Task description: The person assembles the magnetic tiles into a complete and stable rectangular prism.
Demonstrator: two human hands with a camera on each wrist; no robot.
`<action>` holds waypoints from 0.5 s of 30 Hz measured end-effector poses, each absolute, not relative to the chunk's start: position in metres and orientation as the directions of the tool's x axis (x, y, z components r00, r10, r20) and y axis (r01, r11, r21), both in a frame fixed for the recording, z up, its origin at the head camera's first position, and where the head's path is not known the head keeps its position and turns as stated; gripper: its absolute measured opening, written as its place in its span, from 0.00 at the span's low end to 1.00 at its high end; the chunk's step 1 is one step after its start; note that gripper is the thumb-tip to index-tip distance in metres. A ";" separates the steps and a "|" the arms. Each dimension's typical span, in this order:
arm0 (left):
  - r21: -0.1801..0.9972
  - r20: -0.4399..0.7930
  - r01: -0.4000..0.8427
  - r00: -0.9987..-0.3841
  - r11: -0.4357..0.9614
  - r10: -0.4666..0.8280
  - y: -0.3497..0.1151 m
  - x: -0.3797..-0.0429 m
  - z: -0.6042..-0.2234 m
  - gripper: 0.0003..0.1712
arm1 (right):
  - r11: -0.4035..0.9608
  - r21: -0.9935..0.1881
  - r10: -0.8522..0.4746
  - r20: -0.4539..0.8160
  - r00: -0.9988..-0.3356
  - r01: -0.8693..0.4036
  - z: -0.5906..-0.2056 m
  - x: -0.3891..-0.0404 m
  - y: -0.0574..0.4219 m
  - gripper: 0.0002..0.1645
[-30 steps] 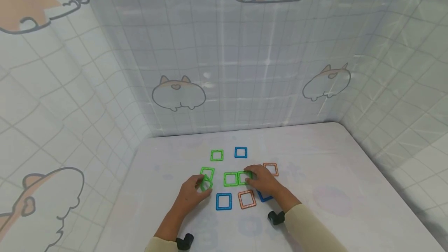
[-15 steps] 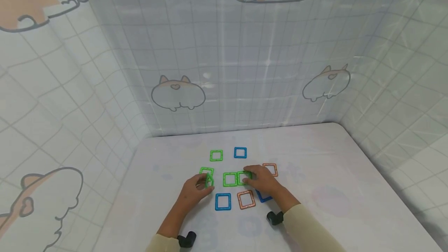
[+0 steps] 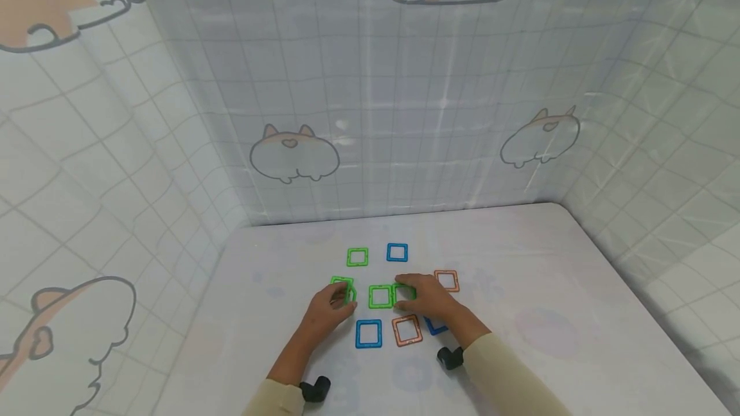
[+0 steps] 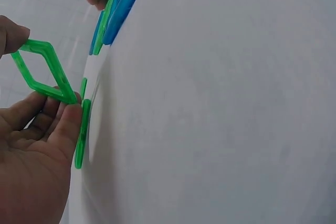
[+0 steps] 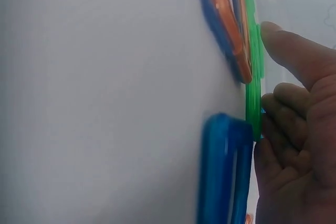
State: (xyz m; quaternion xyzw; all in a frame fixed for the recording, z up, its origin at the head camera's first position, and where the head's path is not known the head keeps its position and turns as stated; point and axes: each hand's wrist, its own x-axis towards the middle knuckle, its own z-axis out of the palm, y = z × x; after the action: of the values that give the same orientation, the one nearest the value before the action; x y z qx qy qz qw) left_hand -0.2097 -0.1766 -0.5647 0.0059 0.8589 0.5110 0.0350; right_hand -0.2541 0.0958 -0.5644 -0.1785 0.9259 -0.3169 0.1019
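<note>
In the head view my left hand [image 3: 324,316] holds a green square magnetic tile, a hollow frame, tilted up off the table. Thumb and fingers pinch opposite corners of this tile [image 4: 55,69] in the left wrist view. Just behind it another green tile [image 3: 342,278] lies flat, partly hidden by the hand. To the right, two green tiles lie edge to edge. The left one [image 3: 380,306] shows whole, while my right hand [image 3: 430,300] covers part of the other [image 3: 396,294]. My right thumb and fingers grip across that one, tips near its left corners.
Nearer me lie a blue tile [image 3: 369,346], an orange tile [image 3: 407,343] and another blue tile [image 3: 436,329] partly under the right wrist. Farther back are a green tile [image 3: 357,265], a blue tile [image 3: 397,260] and an orange tile [image 3: 446,271]. Patterned curtains surround the white table [image 3: 520,364].
My left hand has moved slightly right, turning the held green tile more edge-on to the head view. My right hand has slid a little left over the green pair.
</note>
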 end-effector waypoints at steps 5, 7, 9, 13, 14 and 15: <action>0.881 -0.067 -0.030 -0.996 0.472 0.062 -0.173 -0.211 -0.566 0.36 | 0.732 -0.627 -0.397 -0.077 -0.915 -0.265 -0.563 -0.254 0.094 0.42; 0.881 -0.072 -0.031 -0.995 0.473 0.067 -0.172 -0.212 -0.567 0.37 | 0.731 -0.629 -0.399 -0.079 -0.914 -0.265 -0.562 -0.254 0.093 0.42; 0.882 -0.065 -0.023 -0.995 0.470 0.073 -0.172 -0.212 -0.568 0.37 | 0.729 -0.629 -0.404 -0.077 -0.912 -0.270 -0.562 -0.254 0.092 0.42; 0.886 -0.051 -0.013 -0.996 0.464 0.071 -0.171 -0.212 -0.567 0.38 | 0.728 -0.623 -0.414 -0.066 -0.908 -0.286 -0.563 -0.256 0.091 0.42; 0.884 -0.042 -0.004 -0.997 0.468 0.071 -0.171 -0.212 -0.566 0.38 | 0.726 -0.622 -0.417 -0.061 -0.907 -0.292 -0.564 -0.256 0.090 0.42; 0.884 -0.038 -0.001 -0.997 0.468 0.069 -0.170 -0.212 -0.565 0.39 | 0.726 -0.621 -0.418 -0.057 -0.906 -0.296 -0.564 -0.257 0.090 0.41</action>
State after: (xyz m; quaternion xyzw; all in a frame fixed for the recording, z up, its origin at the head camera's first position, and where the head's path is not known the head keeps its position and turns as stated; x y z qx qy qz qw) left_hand -0.2124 -0.1702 -0.5653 0.0197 0.8560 0.5154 0.0340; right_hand -0.2569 0.0903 -0.5643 -0.1932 0.9239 -0.3158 0.0970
